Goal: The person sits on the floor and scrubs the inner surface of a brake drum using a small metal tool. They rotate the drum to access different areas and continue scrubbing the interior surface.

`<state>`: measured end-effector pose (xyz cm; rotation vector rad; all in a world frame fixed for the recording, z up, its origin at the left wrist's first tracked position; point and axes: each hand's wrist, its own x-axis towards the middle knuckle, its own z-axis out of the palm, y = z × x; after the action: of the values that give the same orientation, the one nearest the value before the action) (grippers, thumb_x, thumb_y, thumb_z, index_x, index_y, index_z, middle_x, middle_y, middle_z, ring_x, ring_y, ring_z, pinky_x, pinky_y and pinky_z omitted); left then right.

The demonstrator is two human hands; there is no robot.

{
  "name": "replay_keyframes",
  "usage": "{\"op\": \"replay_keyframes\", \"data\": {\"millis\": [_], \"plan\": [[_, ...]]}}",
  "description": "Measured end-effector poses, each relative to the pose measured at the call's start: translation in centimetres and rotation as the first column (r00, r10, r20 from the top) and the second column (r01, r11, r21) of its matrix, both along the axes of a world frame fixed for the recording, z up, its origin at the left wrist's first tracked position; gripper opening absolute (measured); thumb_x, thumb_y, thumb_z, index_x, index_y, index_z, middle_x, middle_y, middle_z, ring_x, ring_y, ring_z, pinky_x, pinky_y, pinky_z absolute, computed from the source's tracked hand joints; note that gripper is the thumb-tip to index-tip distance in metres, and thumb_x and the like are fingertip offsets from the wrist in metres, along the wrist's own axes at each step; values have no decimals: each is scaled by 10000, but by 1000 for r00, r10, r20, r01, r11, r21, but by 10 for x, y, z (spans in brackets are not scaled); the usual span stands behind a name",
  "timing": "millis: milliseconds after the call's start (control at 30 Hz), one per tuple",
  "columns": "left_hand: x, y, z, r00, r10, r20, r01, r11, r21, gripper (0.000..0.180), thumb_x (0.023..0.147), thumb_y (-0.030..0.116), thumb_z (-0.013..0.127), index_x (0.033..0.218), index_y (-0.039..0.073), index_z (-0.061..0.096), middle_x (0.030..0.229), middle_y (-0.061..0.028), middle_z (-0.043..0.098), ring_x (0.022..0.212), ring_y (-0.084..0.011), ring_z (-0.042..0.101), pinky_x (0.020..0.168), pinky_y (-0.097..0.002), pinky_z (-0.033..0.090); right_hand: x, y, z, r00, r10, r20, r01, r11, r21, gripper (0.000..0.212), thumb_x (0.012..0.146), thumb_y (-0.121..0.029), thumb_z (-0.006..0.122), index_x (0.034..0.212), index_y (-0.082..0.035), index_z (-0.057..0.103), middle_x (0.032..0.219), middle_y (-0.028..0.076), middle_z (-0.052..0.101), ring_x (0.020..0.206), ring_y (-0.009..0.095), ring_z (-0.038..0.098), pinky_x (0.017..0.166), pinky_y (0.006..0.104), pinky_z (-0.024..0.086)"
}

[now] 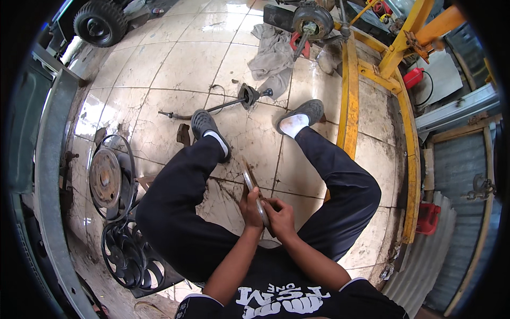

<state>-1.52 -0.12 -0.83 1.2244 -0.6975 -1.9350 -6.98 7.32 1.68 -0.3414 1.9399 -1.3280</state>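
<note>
Between my knees, a flat metal plate (247,178) with a worn edge stands nearly on edge, so its full outline is hidden. My left hand (251,208) is closed round its near left side. From the right, my right hand (278,215) grips the same plate, with its fingers bent against the face and rim. The fingertips of both hands almost meet over it. Past my feet lies a long rod with a dark rubber boot (247,96) on the tiles.
A yellow steel frame (349,101) runs along the right. Black fans (127,255) and a rusty round plate (105,177) lie at the left. Ahead are a crumpled grey cloth (268,58) and a hub assembly (313,24). A red container (427,218) stands at far right.
</note>
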Motion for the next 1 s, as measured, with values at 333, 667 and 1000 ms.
{"op": "replay_keyframes", "data": {"millis": [333,667,1000], "plan": [[-12,-2,-15,988,-40,146,54,995,-89,484,909,476,664,998,3,618,862,-73,576,723,-173,592,642,-312,491,-7,7,6,993,-43,106,51,996,-69,198,986,-165,723,1010,32,730,901,42,718,835,101,611,785,275,497],[-7,-4,-12,990,-91,104,95,995,-37,450,918,449,656,1034,15,628,878,-68,581,779,-161,598,699,-308,486,-4,-2,2,977,-97,189,115,990,-85,224,978,-151,727,1077,49,736,968,64,729,878,121,631,823,277,506],[-8,1,-6,995,-78,65,81,995,-52,398,929,402,656,1015,13,645,877,-72,618,752,-163,601,699,-305,494,-5,-1,-7,978,-87,190,101,993,-66,238,993,-179,726,1084,41,737,972,46,727,880,106,624,811,271,506]]}}
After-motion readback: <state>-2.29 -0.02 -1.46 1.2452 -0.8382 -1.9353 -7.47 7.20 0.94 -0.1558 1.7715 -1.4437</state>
